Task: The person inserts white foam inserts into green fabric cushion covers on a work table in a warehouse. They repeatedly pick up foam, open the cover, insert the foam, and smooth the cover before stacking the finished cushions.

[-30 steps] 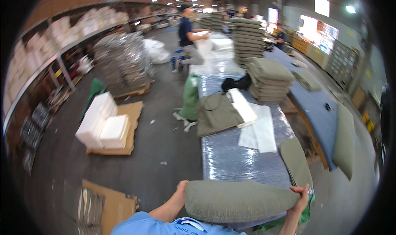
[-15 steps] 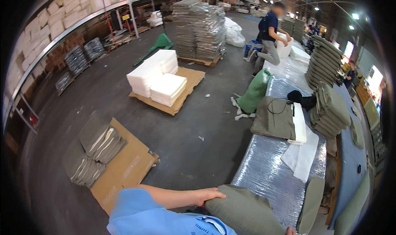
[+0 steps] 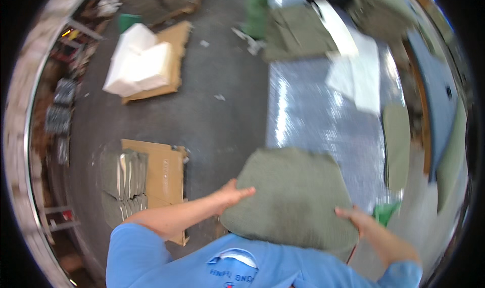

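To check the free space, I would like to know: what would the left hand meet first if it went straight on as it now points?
The grey-green cushion, whose left edge the left hand touches. Past it, the plastic-covered table seems next in line, though depth is unclear.

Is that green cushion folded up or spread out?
Spread out: the cushion shows its whole broad face, without a fold, between the left hand and right hand.

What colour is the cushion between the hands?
Plain grey-green cushion, best seen in the head view.
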A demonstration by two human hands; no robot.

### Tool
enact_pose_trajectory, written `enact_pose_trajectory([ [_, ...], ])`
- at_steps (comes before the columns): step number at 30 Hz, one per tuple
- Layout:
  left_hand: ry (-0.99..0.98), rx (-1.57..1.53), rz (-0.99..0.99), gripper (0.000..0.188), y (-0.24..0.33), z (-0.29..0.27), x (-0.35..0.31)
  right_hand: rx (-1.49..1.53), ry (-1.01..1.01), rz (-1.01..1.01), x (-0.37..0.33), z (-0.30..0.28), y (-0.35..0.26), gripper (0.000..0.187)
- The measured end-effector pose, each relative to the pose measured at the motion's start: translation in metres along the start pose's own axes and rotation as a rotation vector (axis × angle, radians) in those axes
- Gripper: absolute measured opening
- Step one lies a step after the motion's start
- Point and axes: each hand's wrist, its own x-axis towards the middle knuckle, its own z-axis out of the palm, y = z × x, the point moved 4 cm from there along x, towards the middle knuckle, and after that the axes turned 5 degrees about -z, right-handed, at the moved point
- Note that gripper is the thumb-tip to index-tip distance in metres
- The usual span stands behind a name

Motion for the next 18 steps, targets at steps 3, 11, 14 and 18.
enact_pose_trajectory([
  [3,0.03,0.057,-0.03,0.11,0.0,0.009,0.03,-0.146,0.037,0.037,0.017,-0.001,-0.012,0.088],
  [11,0.204,0.342,-0.152,0.103,0.033,0.009,0.115,-0.334,0.124,0.106,0.123,-0.026,-0.021,0.106],
  [14,0.185,0.318,-0.149,0.1,0.046,0.011,0.129,-0.367,0.141,0.099,0.153,-0.029,-0.025,0.1],
  [18,0.168,0.345,-0.125,0.109,0.06,0.008,0.157,-0.35,0.117,0.023,0.202,-0.036,-0.023,0.091],
])
